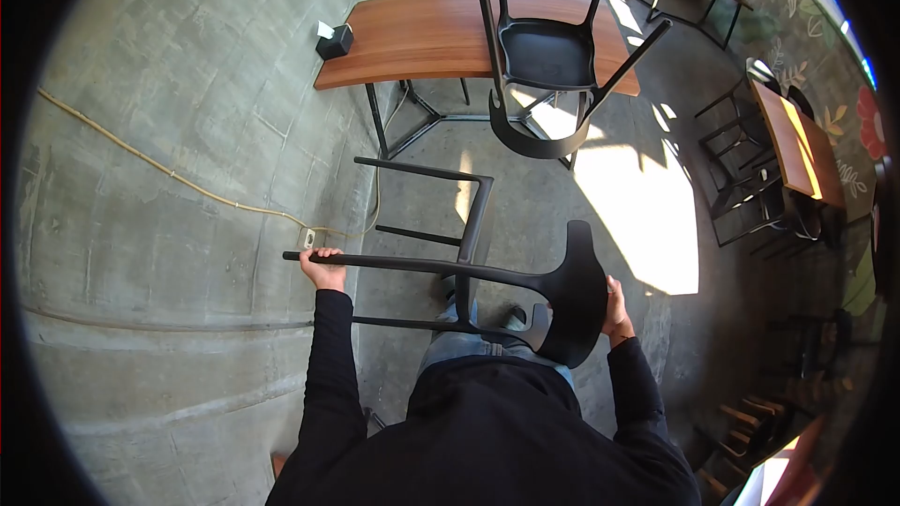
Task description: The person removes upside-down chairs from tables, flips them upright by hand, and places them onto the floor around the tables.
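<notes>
A black chair (473, 270) is held sideways in front of my body, its legs pointing left toward the wall and its curved backrest on the right. My left hand (323, 268) is wrapped round one leg near its end. At the other side my right hand (615, 307) grips the outer face of the backrest, its fingers partly hidden behind it. Ahead, a second black chair (548, 52) rests upside down on the wooden table (412, 33), its backrest hanging over the near edge.
A black tissue box (336, 41) sits at the table's left corner. A cable (169, 171) runs along the concrete wall to a socket (307, 238). To the right stands another wooden table (797, 145) with black chairs around it. Sunlight falls on the concrete floor (647, 215).
</notes>
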The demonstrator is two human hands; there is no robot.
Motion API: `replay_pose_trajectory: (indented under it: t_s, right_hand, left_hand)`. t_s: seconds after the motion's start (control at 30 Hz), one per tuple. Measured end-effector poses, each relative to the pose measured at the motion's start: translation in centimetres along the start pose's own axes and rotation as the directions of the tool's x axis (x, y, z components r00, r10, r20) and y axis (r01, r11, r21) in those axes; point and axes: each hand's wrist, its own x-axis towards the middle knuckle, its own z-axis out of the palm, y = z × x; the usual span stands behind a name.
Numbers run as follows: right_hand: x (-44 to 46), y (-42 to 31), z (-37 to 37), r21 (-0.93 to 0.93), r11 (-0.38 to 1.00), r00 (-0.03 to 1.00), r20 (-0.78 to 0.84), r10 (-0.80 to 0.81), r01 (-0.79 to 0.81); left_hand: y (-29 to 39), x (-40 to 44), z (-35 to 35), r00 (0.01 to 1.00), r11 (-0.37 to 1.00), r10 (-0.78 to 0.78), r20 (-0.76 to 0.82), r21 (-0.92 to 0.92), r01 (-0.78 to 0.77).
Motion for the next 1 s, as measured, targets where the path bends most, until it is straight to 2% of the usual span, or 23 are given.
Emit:
replay_pose_trajectory:
  t_s: [0.03,0.07,0.17,0.2,0.27,0.33,0.4,0.47,0.5,0.57,0.63,0.7,0.77,0.87,0.97,1.0]
  right_hand:
    - [0.3,0.4,0.4,0.009,1.000,0.999,0.036,0.027,-0.028]
    - [0.7,0.9,0.6,0.016,0.998,0.996,0.072,0.055,-0.056]
    - [1.3,1.1,2.9,0.009,0.991,0.982,0.136,0.132,-0.134]
    - [2.4,1.9,2.1,-0.016,0.990,0.982,0.128,0.139,-0.138]
    - [3.4,2.7,2.0,-0.043,0.986,0.974,0.156,0.166,-0.162]
    - [3.1,2.1,5.6,-0.058,0.978,0.950,0.229,0.210,-0.202]
    - [2.5,0.3,10.0,-0.253,0.957,0.972,0.143,0.185,-0.145]
    - [5.0,2.4,11.6,-0.045,0.994,0.971,0.215,0.103,-0.095]
    - [6.5,2.9,13.2,-0.055,0.998,0.954,0.298,0.034,-0.018]
    - [9.6,3.9,16.1,-0.127,0.992,0.956,0.288,0.054,-0.018]
    - [12.7,5.1,20.2,-0.198,0.980,0.960,0.277,0.037,0.019]
    - [15.5,6.7,24.8,-0.313,0.950,0.989,0.145,0.040,0.007]
    - [18.7,9.2,28.1,-0.469,0.867,0.975,0.207,-0.080,0.171]
    - [23.6,13.0,30.0,-0.687,0.696,0.973,0.217,-0.075,0.207]
    - [26.7,15.1,31.4,-0.799,0.581,0.986,0.162,-0.036,0.152]
    - [26.9,14.6,31.9,-0.821,0.554,0.986,0.166,-0.002,0.139]
  left_hand:
    - [-0.1,0.3,-0.7,0.997,0.999,0.014,-0.074,0.039,-0.011]
    - [0.4,2.1,-3.0,0.995,0.995,-0.079,-0.059,0.056,0.083]
    - [-0.4,4.3,-6.2,0.965,0.976,-0.126,-0.228,0.147,0.162]
    - [-0.6,4.9,-7.8,0.961,0.966,-0.159,-0.225,0.164,0.198]
    - [-1.3,5.9,-10.2,0.970,0.960,-0.124,-0.209,0.221,0.170]
    - [-1.6,6.7,-11.9,0.967,0.960,-0.127,-0.221,0.219,0.176]
    - [-1.6,7.9,-13.2,0.954,0.962,-0.154,-0.256,0.183,0.204]
    - [-3.1,6.7,-12.7,0.967,0.915,-0.064,-0.247,0.372,0.155]
    - [-4.5,5.8,-11.9,0.973,0.879,-0.019,-0.231,0.461,0.126]
    - [-6.6,2.1,-9.3,0.981,0.663,-0.192,-0.021,0.734,0.145]
    - [-9.0,-1.9,-5.5,0.909,0.468,-0.415,0.039,0.866,0.176]
    - [-11.3,-3.5,-5.8,0.789,0.422,-0.612,0.053,0.866,0.269]
    - [-12.4,-5.1,-4.6,0.707,0.349,-0.707,0.026,0.882,0.317]
    - [-14.0,-4.7,-4.7,0.686,0.346,-0.725,0.058,0.893,0.289]
    - [-14.2,-2.7,-4.9,0.737,0.356,-0.676,-0.002,0.875,0.329]
    - [-14.0,-2.0,-4.6,0.761,0.367,-0.648,0.031,0.888,0.276]
